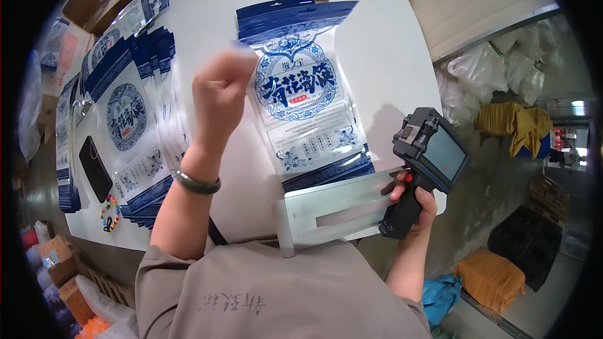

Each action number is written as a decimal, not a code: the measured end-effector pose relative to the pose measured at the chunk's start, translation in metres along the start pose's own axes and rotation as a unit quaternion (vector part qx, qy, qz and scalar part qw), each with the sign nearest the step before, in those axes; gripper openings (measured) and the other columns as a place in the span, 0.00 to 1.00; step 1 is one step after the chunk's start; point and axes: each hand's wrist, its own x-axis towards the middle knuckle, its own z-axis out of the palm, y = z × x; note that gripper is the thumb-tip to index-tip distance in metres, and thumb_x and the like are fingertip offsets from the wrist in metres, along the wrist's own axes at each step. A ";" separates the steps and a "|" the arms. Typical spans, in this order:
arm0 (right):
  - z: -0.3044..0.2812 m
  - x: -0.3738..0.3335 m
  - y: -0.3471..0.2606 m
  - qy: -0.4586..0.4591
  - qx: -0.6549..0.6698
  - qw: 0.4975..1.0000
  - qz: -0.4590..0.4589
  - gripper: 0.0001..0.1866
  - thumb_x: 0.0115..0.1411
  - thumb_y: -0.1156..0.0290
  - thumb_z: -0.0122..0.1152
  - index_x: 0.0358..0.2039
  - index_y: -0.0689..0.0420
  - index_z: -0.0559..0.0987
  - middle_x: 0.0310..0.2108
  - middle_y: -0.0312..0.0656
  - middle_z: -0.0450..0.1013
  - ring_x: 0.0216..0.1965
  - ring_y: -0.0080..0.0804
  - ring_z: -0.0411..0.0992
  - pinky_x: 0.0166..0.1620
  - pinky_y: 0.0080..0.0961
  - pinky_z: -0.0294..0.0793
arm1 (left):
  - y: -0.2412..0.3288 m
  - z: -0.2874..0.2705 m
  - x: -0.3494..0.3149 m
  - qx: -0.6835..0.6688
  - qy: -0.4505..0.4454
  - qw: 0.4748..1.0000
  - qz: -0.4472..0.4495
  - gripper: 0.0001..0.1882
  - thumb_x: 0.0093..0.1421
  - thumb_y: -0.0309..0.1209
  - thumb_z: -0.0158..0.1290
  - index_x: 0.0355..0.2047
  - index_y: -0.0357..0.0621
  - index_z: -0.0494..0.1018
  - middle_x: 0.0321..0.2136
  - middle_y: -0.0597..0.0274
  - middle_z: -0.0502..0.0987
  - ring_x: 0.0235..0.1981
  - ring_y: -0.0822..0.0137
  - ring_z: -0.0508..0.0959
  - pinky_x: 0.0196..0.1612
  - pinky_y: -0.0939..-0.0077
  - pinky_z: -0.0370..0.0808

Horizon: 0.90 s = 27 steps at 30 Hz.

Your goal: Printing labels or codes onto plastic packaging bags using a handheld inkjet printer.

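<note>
My right hand (427, 208) is wrapped round the grip of a black handheld inkjet printer (418, 144) with a screen and a red button. A flat metal guide plate (301, 213) with a slot lies beside the printer, along the lower edge of a clear and blue printed plastic bag (314, 129). The bag lies flat on top of at least one more like it. My left hand (220, 88) is closed and partly blurred at the bag's left edge. Whatever its fingers may hold cannot be made out. A dark bangle (196, 183) circles my left wrist.
Many similar bags in overlapping stacks (129, 113) cover the left of the white table (207, 9). On them lie a black phone (95, 169) and a coloured bead strap (110, 213). Cardboard boxes (103, 3) stand at the far left. White plastic sacks (483, 72) lie to the right.
</note>
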 end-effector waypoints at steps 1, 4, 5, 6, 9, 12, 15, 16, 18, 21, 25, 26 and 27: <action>0.001 0.001 0.001 -0.005 0.000 1.000 -0.001 0.23 0.56 0.64 0.51 0.48 0.68 0.68 0.38 0.48 0.73 0.34 0.37 0.76 0.47 0.33 0.74 | 0.005 -0.011 -0.001 -0.091 -0.040 0.994 -0.038 0.09 0.63 0.34 0.55 0.36 0.41 0.76 0.19 0.73 0.74 0.18 0.85 0.66 0.19 0.88 0.60; -0.006 -0.002 0.003 -0.007 -0.009 1.000 -0.018 0.23 0.57 0.65 0.51 0.49 0.68 0.68 0.36 0.49 0.74 0.34 0.37 0.76 0.46 0.30 0.76 | 0.035 -0.072 0.003 -0.173 0.009 0.976 -0.133 0.16 0.65 0.36 0.52 0.47 0.39 0.73 0.38 0.64 0.78 0.37 0.76 0.77 0.40 0.83 0.74; -0.008 -0.002 0.004 -0.014 -0.009 1.000 -0.012 0.23 0.57 0.65 0.51 0.49 0.68 0.68 0.35 0.49 0.75 0.34 0.37 0.76 0.45 0.29 0.76 | 0.022 -0.124 -0.001 -0.106 -0.018 0.994 -0.022 0.16 0.66 0.35 0.49 0.49 0.37 0.72 0.44 0.56 0.77 0.49 0.68 0.76 0.54 0.73 0.72; -0.011 -0.002 0.005 -0.020 -0.010 1.000 -0.005 0.23 0.57 0.64 0.51 0.49 0.67 0.68 0.33 0.50 0.75 0.34 0.36 0.76 0.45 0.28 0.77 | 0.037 -0.157 0.004 -0.304 -0.010 0.941 -0.150 0.15 0.67 0.33 0.48 0.47 0.36 0.71 0.44 0.54 0.77 0.46 0.67 0.78 0.52 0.72 0.74; -0.014 -0.002 0.006 -0.015 0.003 1.000 0.014 0.23 0.57 0.64 0.51 0.48 0.67 0.68 0.31 0.50 0.76 0.33 0.35 0.76 0.45 0.29 0.77 | 0.023 -0.256 0.021 -0.193 0.014 0.958 -0.210 0.10 0.66 0.31 0.49 0.42 0.38 0.72 0.40 0.60 0.79 0.38 0.72 0.80 0.45 0.78 0.76; -0.017 -0.002 0.006 -0.002 -0.018 1.000 0.013 0.23 0.58 0.62 0.52 0.48 0.67 0.69 0.30 0.49 0.76 0.32 0.34 0.76 0.45 0.29 0.76 | -0.033 -0.337 0.021 0.006 0.006 0.979 -0.202 0.13 0.66 0.35 0.51 0.46 0.40 0.72 0.40 0.67 0.78 0.35 0.77 0.77 0.38 0.85 0.73; -0.006 0.002 0.005 0.005 -0.039 0.999 -0.007 0.23 0.57 0.61 0.52 0.47 0.67 0.69 0.28 0.47 0.76 0.32 0.34 0.75 0.46 0.28 0.74 | -0.064 -0.358 0.016 0.092 0.056 0.978 -0.176 0.13 0.66 0.37 0.51 0.45 0.44 0.73 0.35 0.72 0.78 0.33 0.81 0.75 0.35 0.85 0.71; -0.002 0.004 0.004 0.016 -0.050 0.998 -0.027 0.24 0.57 0.61 0.53 0.47 0.67 0.70 0.27 0.47 0.75 0.32 0.33 0.74 0.46 0.28 0.73 | -0.070 -0.360 0.017 0.087 0.057 0.975 -0.196 0.14 0.65 0.36 0.53 0.45 0.42 0.73 0.36 0.69 0.78 0.33 0.77 0.76 0.38 0.82 0.72; -0.007 -0.002 0.000 0.019 -0.049 0.998 -0.019 0.24 0.57 0.60 0.53 0.47 0.66 0.70 0.27 0.46 0.75 0.32 0.33 0.74 0.46 0.27 0.72 | -0.078 -0.346 0.029 0.066 0.042 0.974 -0.210 0.15 0.64 0.36 0.54 0.45 0.40 0.73 0.37 0.65 0.79 0.34 0.73 0.77 0.41 0.79 0.72; -0.007 -0.018 -0.002 0.060 -0.046 0.997 -0.017 0.23 0.55 0.61 0.57 0.45 0.66 0.73 0.29 0.46 0.76 0.33 0.35 0.76 0.44 0.30 0.75 | -0.083 -0.309 0.038 0.567 0.170 0.803 0.074 0.20 0.61 0.39 0.55 0.49 0.39 0.71 0.44 0.44 0.76 0.45 0.50 0.76 0.48 0.64 0.71; 0.001 -0.009 0.003 0.082 -0.072 0.992 0.059 0.23 0.52 0.66 0.57 0.46 0.66 0.73 0.31 0.46 0.77 0.36 0.35 0.76 0.46 0.31 0.74 | -0.017 -0.147 -0.031 0.266 -0.018 0.963 0.036 0.16 0.64 0.29 0.50 0.50 0.34 0.70 0.46 0.50 0.74 0.47 0.58 0.74 0.51 0.65 0.71; 0.001 -0.006 0.008 0.029 -0.044 0.998 0.036 0.23 0.53 0.67 0.56 0.47 0.67 0.73 0.34 0.47 0.76 0.36 0.36 0.76 0.46 0.31 0.73 | -0.028 -0.129 -0.055 0.352 -0.132 0.915 0.146 0.18 0.59 0.28 0.54 0.49 0.35 0.70 0.46 0.50 0.74 0.48 0.58 0.74 0.54 0.65 0.68; -0.002 0.004 0.014 -0.046 0.023 0.998 0.024 0.23 0.54 0.68 0.55 0.49 0.68 0.72 0.39 0.49 0.75 0.36 0.36 0.76 0.47 0.32 0.73 | -0.014 -0.073 -0.089 0.101 -0.054 0.985 -0.129 0.22 0.54 0.29 0.58 0.49 0.37 0.71 0.46 0.51 0.74 0.49 0.55 0.74 0.57 0.64 0.66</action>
